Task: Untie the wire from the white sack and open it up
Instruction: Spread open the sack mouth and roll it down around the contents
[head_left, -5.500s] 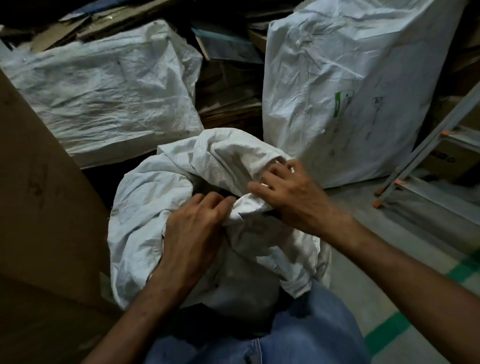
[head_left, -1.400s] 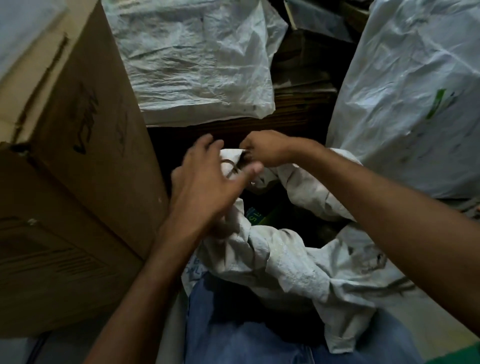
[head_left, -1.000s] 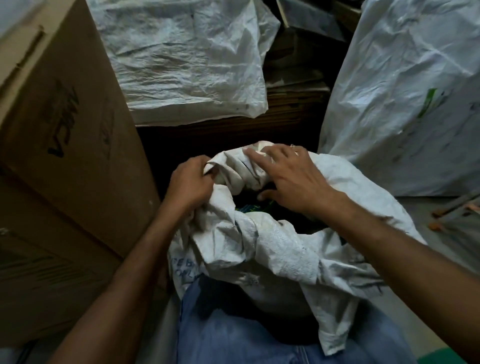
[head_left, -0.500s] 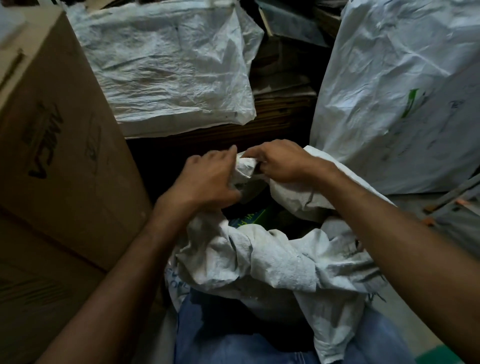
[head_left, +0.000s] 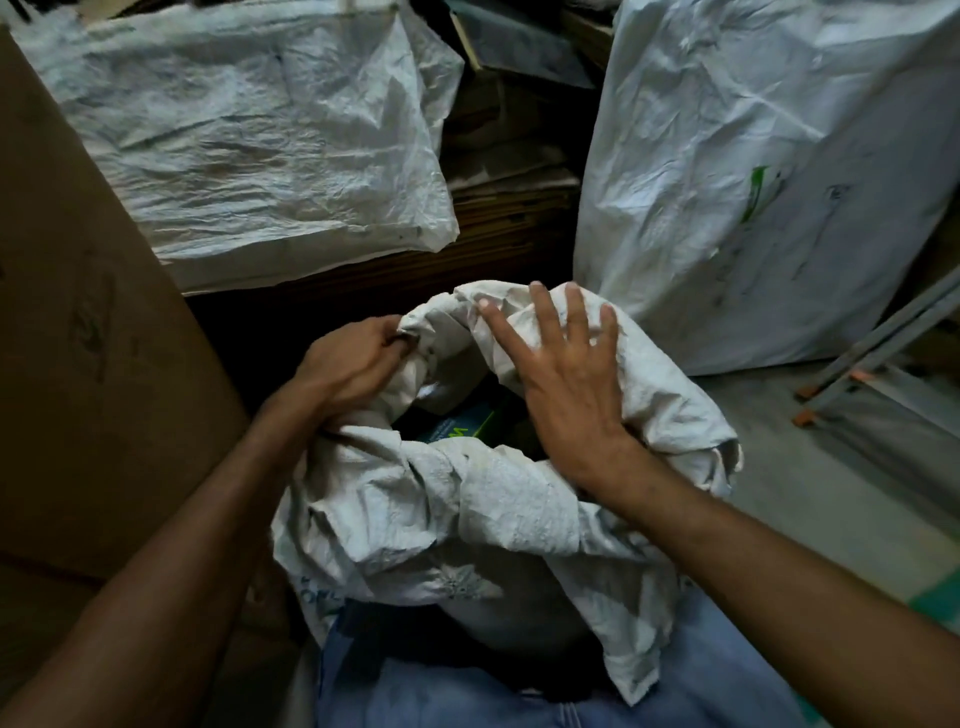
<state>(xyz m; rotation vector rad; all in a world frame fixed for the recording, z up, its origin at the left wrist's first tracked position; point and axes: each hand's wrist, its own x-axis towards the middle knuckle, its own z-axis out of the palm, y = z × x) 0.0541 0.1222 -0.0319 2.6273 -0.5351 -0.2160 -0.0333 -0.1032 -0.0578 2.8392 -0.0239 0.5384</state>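
No wire visible; sack (head_left: 467, 519) gapes open; left hand (head_left: 348, 366) grips its edge, right hand (head_left: 569, 384) lies flat, fingers spread. Judged nearly done.

A green letter like a W shows on the dark box (head_left: 457, 428) inside the crumpled white woven sack (head_left: 415, 519). Blue print low on the sack is too blurry to read.
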